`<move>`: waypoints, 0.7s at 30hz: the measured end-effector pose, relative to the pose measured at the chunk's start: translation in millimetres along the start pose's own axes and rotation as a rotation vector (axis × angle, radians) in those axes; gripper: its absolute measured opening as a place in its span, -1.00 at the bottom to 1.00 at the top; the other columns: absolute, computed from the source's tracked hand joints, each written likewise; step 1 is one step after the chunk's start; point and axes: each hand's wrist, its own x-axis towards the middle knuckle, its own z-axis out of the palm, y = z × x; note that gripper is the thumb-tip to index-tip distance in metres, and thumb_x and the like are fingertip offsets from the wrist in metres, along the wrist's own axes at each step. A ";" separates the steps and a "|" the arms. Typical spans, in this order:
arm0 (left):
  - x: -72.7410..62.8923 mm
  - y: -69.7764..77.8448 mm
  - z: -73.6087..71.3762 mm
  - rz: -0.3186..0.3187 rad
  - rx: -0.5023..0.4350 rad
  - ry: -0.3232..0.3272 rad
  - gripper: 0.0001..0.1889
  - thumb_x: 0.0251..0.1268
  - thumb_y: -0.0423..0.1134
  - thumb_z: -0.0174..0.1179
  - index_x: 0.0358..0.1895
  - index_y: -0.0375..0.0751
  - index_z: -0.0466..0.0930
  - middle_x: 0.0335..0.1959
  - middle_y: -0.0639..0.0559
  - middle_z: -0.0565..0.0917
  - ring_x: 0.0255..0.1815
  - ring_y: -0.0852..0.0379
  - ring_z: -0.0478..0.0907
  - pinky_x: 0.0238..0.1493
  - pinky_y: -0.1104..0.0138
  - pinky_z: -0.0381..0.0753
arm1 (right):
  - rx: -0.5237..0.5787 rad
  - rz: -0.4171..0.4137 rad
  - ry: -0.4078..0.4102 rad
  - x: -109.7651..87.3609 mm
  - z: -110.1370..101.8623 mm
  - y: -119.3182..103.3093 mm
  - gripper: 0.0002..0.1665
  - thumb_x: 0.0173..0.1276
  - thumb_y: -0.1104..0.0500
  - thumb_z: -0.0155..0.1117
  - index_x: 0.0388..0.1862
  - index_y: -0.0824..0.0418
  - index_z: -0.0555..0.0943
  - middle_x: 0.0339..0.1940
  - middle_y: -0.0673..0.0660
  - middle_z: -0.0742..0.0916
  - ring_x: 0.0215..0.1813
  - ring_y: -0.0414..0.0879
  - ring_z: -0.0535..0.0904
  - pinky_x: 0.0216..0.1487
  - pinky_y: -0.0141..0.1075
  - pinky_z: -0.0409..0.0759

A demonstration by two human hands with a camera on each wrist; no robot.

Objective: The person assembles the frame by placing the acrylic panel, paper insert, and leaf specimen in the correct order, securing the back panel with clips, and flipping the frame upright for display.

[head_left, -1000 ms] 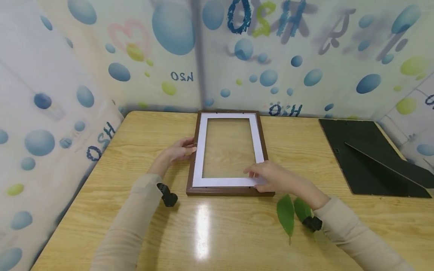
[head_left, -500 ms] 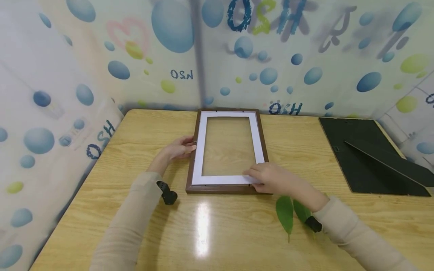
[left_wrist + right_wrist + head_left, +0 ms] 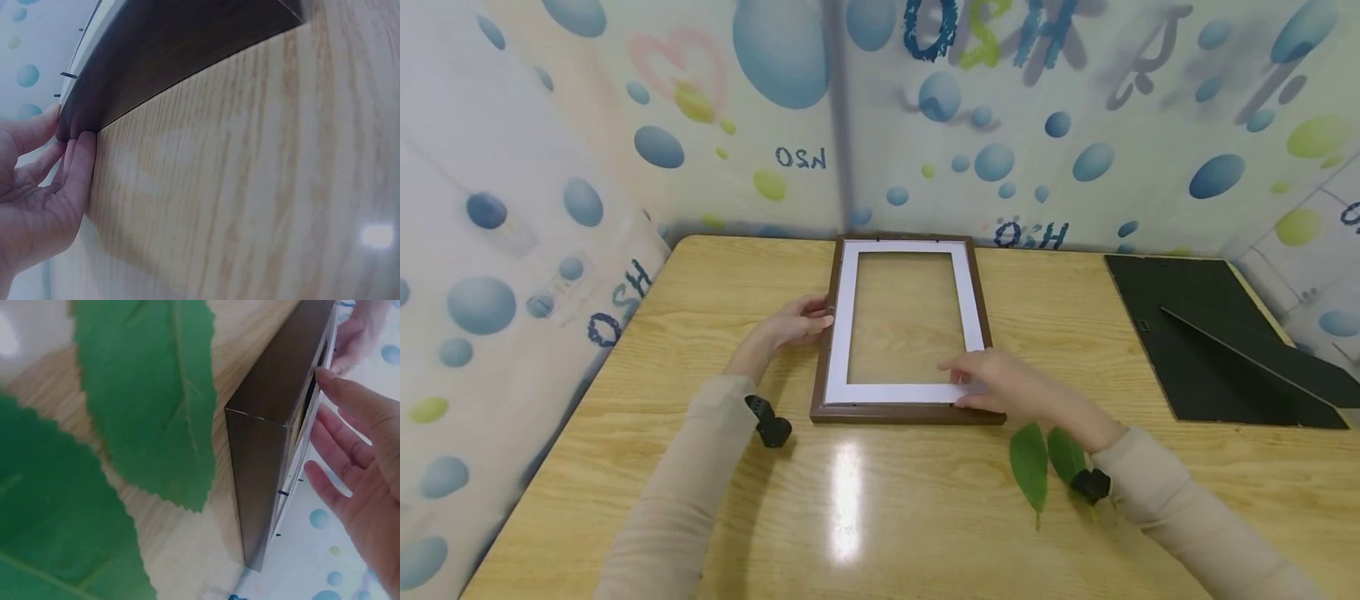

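Mat board lay inside the picture frame on the surface: probably light, bendable, best lifted by its edges; the left hand, relaxed, touched the frame's side, the loosely spread right hand its near corner.

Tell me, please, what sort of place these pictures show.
Probably an indoor craft or work corner; the exact room cannot be told. A wood-grain table stands close to bubble-patterned walls, and a brown picture frame and two green leaves lie on the tabletop.
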 end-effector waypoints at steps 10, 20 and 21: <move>1.2 3.2 1.9 -0.007 0.010 0.007 -0.35 0.35 -0.34 -0.04 0.43 -0.27 -0.12 0.42 -0.25 0.08 0.43 -0.09 0.07 0.40 0.11 0.17 | -0.316 -0.268 0.192 -2.3 9.3 2.7 -0.56 -0.03 0.17 0.41 -0.14 0.32 0.59 -0.33 0.09 0.69 -0.34 -0.12 0.59 -0.27 -0.28 0.60; 1.4 2.4 1.1 -0.006 0.038 0.040 -0.37 0.36 -0.34 -0.04 0.42 -0.29 -0.09 0.40 -0.27 0.12 0.41 -0.11 0.11 0.38 0.10 0.21 | -0.334 -0.422 0.397 -5.3 11.4 5.4 -0.65 -0.10 0.20 0.46 -0.29 0.29 0.61 -0.41 0.06 0.71 -0.37 -0.13 0.62 -0.33 -0.35 0.61; 1.7 1.5 1.2 0.001 0.048 0.049 -0.38 0.36 -0.35 -0.05 0.41 -0.30 -0.08 0.39 -0.28 0.13 0.40 -0.12 0.12 0.37 0.09 0.23 | -0.335 -0.427 0.402 -4.9 11.7 5.7 -0.66 -0.09 0.19 0.46 -0.31 0.28 0.61 -0.42 0.06 0.70 -0.38 -0.14 0.62 -0.34 -0.35 0.61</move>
